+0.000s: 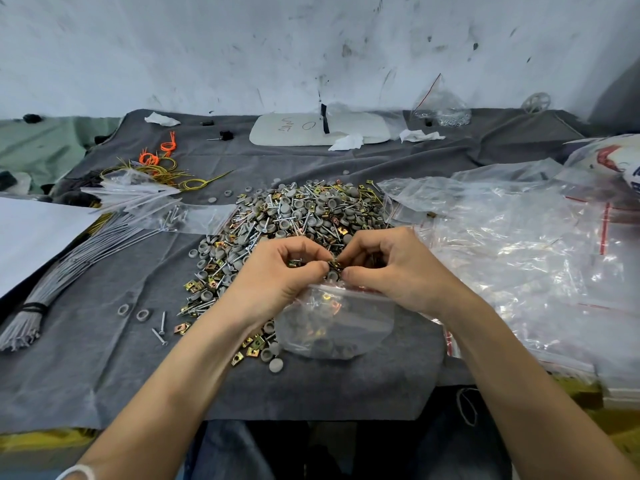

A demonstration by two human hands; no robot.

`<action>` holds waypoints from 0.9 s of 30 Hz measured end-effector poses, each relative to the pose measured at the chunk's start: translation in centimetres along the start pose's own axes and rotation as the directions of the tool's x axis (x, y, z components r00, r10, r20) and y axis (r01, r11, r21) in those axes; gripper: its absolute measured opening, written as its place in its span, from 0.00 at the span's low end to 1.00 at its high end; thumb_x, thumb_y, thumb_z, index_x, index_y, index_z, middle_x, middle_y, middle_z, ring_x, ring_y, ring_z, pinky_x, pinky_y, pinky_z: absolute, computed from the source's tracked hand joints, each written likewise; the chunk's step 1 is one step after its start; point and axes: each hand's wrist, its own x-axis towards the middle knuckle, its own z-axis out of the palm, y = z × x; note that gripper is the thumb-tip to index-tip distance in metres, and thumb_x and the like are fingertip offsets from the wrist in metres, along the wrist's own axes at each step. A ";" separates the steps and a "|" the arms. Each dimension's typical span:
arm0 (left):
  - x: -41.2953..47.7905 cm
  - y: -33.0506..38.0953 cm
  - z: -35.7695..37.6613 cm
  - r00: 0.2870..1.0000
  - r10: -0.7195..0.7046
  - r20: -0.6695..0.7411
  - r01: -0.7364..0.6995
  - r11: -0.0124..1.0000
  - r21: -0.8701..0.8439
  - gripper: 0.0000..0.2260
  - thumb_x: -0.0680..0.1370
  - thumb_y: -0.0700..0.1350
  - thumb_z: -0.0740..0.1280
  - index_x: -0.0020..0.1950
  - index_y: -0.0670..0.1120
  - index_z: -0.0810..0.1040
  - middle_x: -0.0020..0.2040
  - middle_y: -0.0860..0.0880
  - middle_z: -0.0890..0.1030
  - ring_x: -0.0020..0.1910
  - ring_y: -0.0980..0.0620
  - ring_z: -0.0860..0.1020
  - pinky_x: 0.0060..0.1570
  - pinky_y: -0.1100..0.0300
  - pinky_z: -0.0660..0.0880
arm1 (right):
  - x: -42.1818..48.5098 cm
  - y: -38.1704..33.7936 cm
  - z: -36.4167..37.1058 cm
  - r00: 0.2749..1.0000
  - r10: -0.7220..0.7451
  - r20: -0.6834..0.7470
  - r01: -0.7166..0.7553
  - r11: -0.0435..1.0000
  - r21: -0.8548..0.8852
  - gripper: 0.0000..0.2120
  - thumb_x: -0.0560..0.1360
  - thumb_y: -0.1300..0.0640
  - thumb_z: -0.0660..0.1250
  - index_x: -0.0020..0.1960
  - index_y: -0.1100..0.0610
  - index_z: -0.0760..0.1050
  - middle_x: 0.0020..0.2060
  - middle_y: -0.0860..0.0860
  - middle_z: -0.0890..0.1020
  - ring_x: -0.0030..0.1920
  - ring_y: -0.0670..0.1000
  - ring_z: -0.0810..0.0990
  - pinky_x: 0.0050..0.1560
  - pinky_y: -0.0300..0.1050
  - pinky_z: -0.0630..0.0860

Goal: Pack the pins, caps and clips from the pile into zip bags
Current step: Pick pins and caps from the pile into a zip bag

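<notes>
A person's left hand (277,275) and right hand (391,268) meet fingertip to fingertip above a grey-clothed tabletop (104,341), fingers curled tight, pinching a brass clip (334,264) between them. Just below, a part-filled zip bag (332,327) lies with its mouth toward the hands, at the near edge of the pile (294,216) of pins, caps and clips. To the right sits a heap of empty bags (519,254); a rod bundle (69,258) lies at left.
</notes>
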 end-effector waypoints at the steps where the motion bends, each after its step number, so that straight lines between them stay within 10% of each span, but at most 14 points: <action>1: 0.0 0.1 0.0 1.000 0.014 -0.022 -0.014 1.000 0.028 0.16 0.75 0.32 0.71 0.36 0.52 0.85 0.32 0.53 0.82 0.30 0.60 0.76 0.31 0.70 0.72 | 0.0 0.1 0.0 1.000 -0.004 -0.006 0.004 1.000 0.003 0.05 0.69 0.68 0.73 0.41 0.60 0.80 0.34 0.53 0.81 0.35 0.46 0.77 0.38 0.41 0.74; 9: -0.9 1.0 0.8 0.962 0.260 -0.078 -0.211 0.895 0.392 0.08 0.74 0.39 0.74 0.47 0.52 0.85 0.39 0.58 0.83 0.32 0.52 0.80 0.34 0.59 0.76 | 0.0 0.8 0.5 0.990 -0.026 -0.141 0.023 0.999 -0.024 0.09 0.67 0.66 0.72 0.36 0.54 0.76 0.30 0.45 0.78 0.31 0.41 0.74 0.33 0.37 0.71; 12: -0.9 1.0 0.6 0.940 0.342 0.001 -0.295 0.809 0.508 0.10 0.72 0.43 0.76 0.53 0.45 0.86 0.41 0.54 0.82 0.27 0.60 0.73 0.30 0.72 0.66 | -0.2 0.7 0.5 0.990 -0.063 -0.129 0.056 0.997 -0.056 0.08 0.67 0.63 0.74 0.36 0.53 0.76 0.29 0.45 0.77 0.30 0.42 0.72 0.31 0.37 0.69; 27: -0.7 0.9 0.2 0.858 0.506 0.084 -0.459 0.684 0.566 0.09 0.68 0.34 0.77 0.44 0.43 0.83 0.37 0.62 0.73 0.26 0.62 0.71 0.29 0.76 0.63 | -0.3 0.0 0.7 0.985 -0.135 -0.108 0.127 0.988 -0.083 0.08 0.65 0.64 0.74 0.35 0.60 0.74 0.26 0.44 0.74 0.28 0.40 0.69 0.30 0.32 0.65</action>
